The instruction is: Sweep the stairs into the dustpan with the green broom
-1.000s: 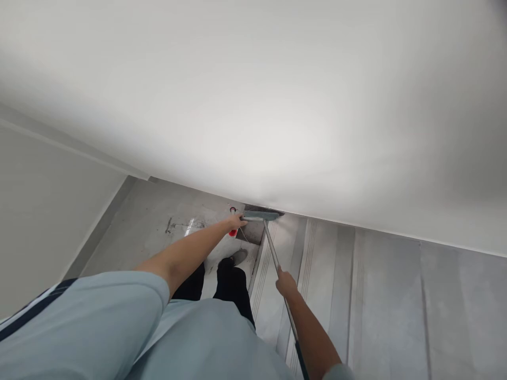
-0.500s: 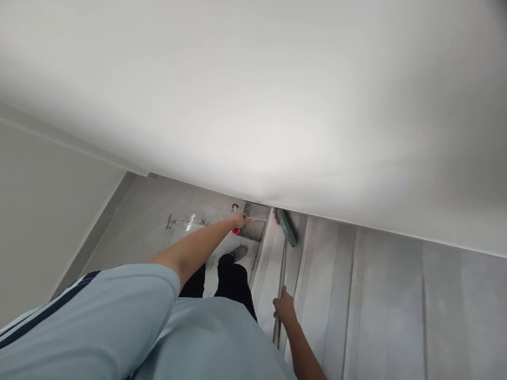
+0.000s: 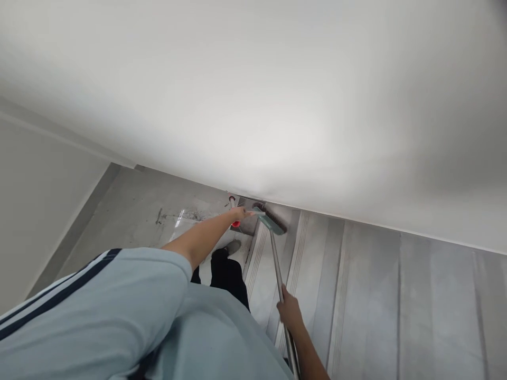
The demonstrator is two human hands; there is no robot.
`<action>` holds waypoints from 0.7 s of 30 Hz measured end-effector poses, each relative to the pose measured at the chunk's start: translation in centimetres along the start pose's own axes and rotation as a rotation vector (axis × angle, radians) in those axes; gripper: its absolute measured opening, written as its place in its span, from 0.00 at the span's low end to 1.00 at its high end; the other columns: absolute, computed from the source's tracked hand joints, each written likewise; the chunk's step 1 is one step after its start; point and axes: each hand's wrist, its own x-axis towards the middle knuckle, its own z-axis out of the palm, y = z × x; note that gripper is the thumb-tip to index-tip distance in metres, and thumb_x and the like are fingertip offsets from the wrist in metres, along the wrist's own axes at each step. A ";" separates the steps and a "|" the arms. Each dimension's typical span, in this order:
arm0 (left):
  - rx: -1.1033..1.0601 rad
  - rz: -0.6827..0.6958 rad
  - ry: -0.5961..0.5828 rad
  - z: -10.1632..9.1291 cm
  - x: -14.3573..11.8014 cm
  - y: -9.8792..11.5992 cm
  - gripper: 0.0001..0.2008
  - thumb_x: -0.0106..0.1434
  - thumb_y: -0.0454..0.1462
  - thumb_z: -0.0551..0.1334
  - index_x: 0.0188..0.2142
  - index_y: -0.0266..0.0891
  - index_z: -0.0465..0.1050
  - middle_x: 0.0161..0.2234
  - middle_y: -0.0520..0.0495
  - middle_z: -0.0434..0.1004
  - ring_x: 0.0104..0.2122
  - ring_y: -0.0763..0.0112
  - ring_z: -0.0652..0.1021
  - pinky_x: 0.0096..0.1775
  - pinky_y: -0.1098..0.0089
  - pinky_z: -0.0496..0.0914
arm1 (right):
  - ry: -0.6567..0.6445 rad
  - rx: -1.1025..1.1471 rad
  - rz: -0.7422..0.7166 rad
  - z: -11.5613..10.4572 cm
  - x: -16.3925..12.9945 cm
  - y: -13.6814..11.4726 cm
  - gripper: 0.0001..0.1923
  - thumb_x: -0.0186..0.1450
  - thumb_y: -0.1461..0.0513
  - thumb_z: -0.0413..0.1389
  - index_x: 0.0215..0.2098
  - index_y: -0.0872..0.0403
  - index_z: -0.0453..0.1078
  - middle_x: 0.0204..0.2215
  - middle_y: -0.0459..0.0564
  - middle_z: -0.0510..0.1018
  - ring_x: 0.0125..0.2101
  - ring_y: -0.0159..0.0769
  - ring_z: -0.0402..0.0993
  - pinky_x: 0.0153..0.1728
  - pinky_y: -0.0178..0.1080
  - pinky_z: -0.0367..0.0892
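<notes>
My right hand (image 3: 290, 310) is closed around the metal pole (image 3: 276, 258) of a broom. The teal broom head (image 3: 271, 224) lies slantwise over the stair near the wall foot, its dark bristles towards the wall. My left hand (image 3: 238, 213), reaching forward, is closed on a thin white rod (image 3: 256, 213) that points right and overlaps the broom head's left end in view. Close to that hand are a red round piece (image 3: 236, 224) and a short white tube with a dark red end (image 3: 232, 201). My left fingers are too small to make out singly.
Grey stairs (image 3: 368, 295) with grooved edges run off to the right. A tall white wall (image 3: 253, 105) borders them. On the left lies a smudged grey landing (image 3: 146, 200); my shoe (image 3: 233, 246) stands at its edge by the steps.
The broom head has moved left to the white rod and turned, showing its bristles on the wall side. My right hand has shifted slightly right and down, still gripping the pole.
</notes>
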 end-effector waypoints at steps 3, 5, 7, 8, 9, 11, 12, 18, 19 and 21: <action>0.000 -0.064 -0.032 0.2 -0.1 0.2 0.18 0.66 0.47 0.59 0.47 0.35 0.71 0.44 0.44 0.75 0.40 0.64 0.77 0.42 0.59 0.74 | 0.036 -0.249 0.035 0.4 2.1 -2.6 0.38 0.60 0.71 0.47 0.69 0.64 0.48 0.42 0.64 0.78 0.40 0.42 0.77 0.37 0.37 0.70; 0.005 -0.076 -0.042 0.3 -0.3 0.4 0.18 0.66 0.47 0.59 0.47 0.35 0.71 0.43 0.44 0.75 0.40 0.65 0.77 0.43 0.59 0.74 | 0.000 -0.238 0.086 1.8 2.2 -2.7 0.38 0.60 0.72 0.45 0.69 0.65 0.47 0.44 0.66 0.77 0.41 0.43 0.78 0.37 0.37 0.70; 0.011 -0.073 -0.041 0.4 -0.5 0.6 0.18 0.66 0.47 0.58 0.47 0.35 0.71 0.44 0.44 0.75 0.40 0.65 0.77 0.43 0.60 0.74 | -0.064 -0.107 0.102 3.9 0.9 -1.1 0.37 0.59 0.72 0.45 0.68 0.67 0.49 0.45 0.66 0.77 0.40 0.41 0.78 0.36 0.36 0.70; 0.014 -0.069 -0.039 0.4 -0.6 0.8 0.18 0.66 0.47 0.58 0.47 0.35 0.71 0.44 0.44 0.75 0.40 0.65 0.77 0.43 0.60 0.73 | -0.087 -0.027 0.089 5.0 -0.3 0.1 0.37 0.58 0.71 0.46 0.67 0.67 0.52 0.46 0.65 0.78 0.41 0.41 0.78 0.37 0.35 0.71; 0.019 -0.066 -0.039 0.5 -0.7 0.9 0.18 0.66 0.47 0.58 0.47 0.35 0.71 0.44 0.44 0.75 0.40 0.65 0.77 0.43 0.60 0.73 | -0.097 0.047 0.072 6.1 -1.7 1.6 0.36 0.57 0.71 0.48 0.65 0.67 0.55 0.45 0.63 0.78 0.43 0.41 0.77 0.38 0.35 0.70; 0.032 -0.060 -0.045 0.4 -0.8 1.1 0.19 0.66 0.48 0.58 0.47 0.35 0.71 0.43 0.44 0.76 0.39 0.66 0.77 0.42 0.60 0.73 | -0.091 0.170 0.078 8.1 -4.8 4.6 0.35 0.56 0.68 0.50 0.63 0.64 0.60 0.41 0.59 0.79 0.43 0.43 0.77 0.40 0.36 0.70; 0.042 -0.058 -0.051 0.4 -0.8 1.1 0.19 0.66 0.48 0.57 0.47 0.35 0.71 0.41 0.44 0.76 0.38 0.66 0.77 0.42 0.60 0.73 | -0.081 0.236 0.123 9.0 -6.3 6.0 0.35 0.57 0.66 0.51 0.63 0.62 0.61 0.36 0.56 0.80 0.40 0.44 0.78 0.39 0.38 0.71; 0.097 -0.005 -0.080 0.1 -1.1 0.0 0.23 0.65 0.49 0.57 0.42 0.28 0.74 0.36 0.38 0.77 0.35 0.66 0.74 0.40 0.65 0.67 | 0.019 0.673 0.399 11.4 -9.2 10.3 0.13 0.53 0.59 0.53 0.37 0.47 0.73 0.14 0.45 0.64 0.18 0.42 0.69 0.20 0.42 0.65; 0.101 0.005 -0.083 0.1 -1.3 -0.3 0.23 0.65 0.49 0.57 0.42 0.28 0.74 0.36 0.37 0.77 0.36 0.65 0.74 0.40 0.65 0.66 | 0.025 0.734 0.380 11.3 -8.4 10.0 0.05 0.51 0.59 0.54 0.28 0.47 0.69 0.13 0.44 0.63 0.16 0.39 0.66 0.18 0.40 0.63; 0.102 0.024 -0.088 0.2 -1.8 -1.2 0.23 0.63 0.49 0.57 0.42 0.30 0.75 0.35 0.38 0.77 0.36 0.63 0.74 0.39 0.67 0.65 | 0.027 0.831 0.340 10.7 -6.4 8.3 0.06 0.49 0.61 0.54 0.20 0.49 0.59 0.12 0.43 0.61 0.13 0.33 0.61 0.16 0.37 0.59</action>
